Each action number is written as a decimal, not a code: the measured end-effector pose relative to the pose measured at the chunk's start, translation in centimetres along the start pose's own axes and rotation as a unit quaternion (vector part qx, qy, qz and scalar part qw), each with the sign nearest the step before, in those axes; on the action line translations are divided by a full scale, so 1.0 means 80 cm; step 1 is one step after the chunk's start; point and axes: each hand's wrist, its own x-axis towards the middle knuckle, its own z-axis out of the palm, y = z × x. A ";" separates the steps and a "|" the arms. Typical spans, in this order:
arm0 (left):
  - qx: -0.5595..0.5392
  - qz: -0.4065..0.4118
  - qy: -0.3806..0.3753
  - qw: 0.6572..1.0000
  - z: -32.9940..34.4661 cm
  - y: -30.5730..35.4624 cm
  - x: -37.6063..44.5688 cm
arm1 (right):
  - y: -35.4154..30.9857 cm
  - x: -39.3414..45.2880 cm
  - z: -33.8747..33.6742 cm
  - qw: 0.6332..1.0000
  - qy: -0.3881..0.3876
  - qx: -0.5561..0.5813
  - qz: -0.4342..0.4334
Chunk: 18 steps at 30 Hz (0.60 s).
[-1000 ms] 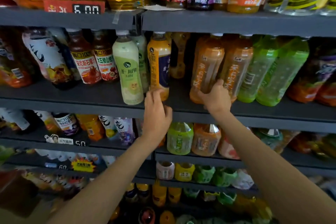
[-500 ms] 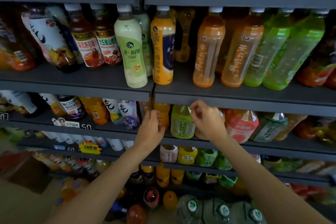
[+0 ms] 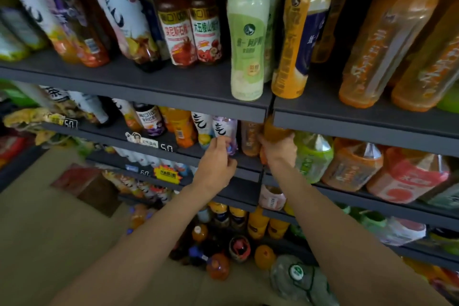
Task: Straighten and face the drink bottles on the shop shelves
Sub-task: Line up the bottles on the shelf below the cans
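On the second shelf [image 3: 149, 140] down, just under the lip of the shelf above, stands an amber bottle [image 3: 274, 129] at the seam where two shelf sections meet. The right hand [image 3: 279, 150] grips it from the front, fingers curled round its lower body, so that only its upper part shows above the knuckles. Just to the left, a white-and-purple bottle [image 3: 224, 129] stands at the shelf's front edge; the left hand [image 3: 216, 166] reaches up to it with fingertips curled against its lower part, pinching it. Touching that bottle on its left is a white-and-yellow bottle [image 3: 202, 129] of the same make, and further left an orange bottle [image 3: 182, 126] and a dark bottle with a purple label [image 3: 150, 120]. Between the two hands a second pale amber bottle [image 3: 250, 138] stands further back. To the right of the right hand sit a green tea bottle [image 3: 314, 156], an orange one [image 3: 352, 164] and a red-labelled one [image 3: 407, 174]. On the upper shelf [image 3: 173, 82] a pale green milk-tea bottle [image 3: 248, 40] and a yellow-and-blue bottle [image 3: 301, 37] stand upright at the edge.
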 end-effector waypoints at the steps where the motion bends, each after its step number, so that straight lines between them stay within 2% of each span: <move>1: -0.002 0.005 -0.006 1.000 -0.003 -0.004 0.001 | -0.006 0.003 0.003 1.000 0.019 0.017 0.015; 4: -0.017 0.029 -0.029 0.999 -0.009 -0.017 0.001 | -0.007 -0.002 0.012 0.997 0.077 0.008 0.023; 8: -0.012 0.063 -0.062 0.996 -0.018 -0.038 0.005 | 0.015 -0.042 0.024 0.989 0.125 -0.078 -0.026; 11: -0.013 0.094 -0.110 0.989 -0.023 -0.042 0.011 | 0.032 -0.074 0.028 0.982 0.120 -0.127 -0.079; 14: -0.037 0.128 -0.188 0.973 -0.034 -0.042 0.016 | 0.018 -0.104 0.030 0.972 0.099 -0.147 -0.157; 16: -0.132 0.121 -0.228 0.957 -0.052 -0.044 0.016 | -0.008 -0.127 0.029 0.974 0.068 -0.103 -0.189; 18: -0.219 0.108 -0.229 0.942 -0.080 -0.051 0.018 | -0.045 -0.148 0.026 0.969 0.027 -0.079 -0.234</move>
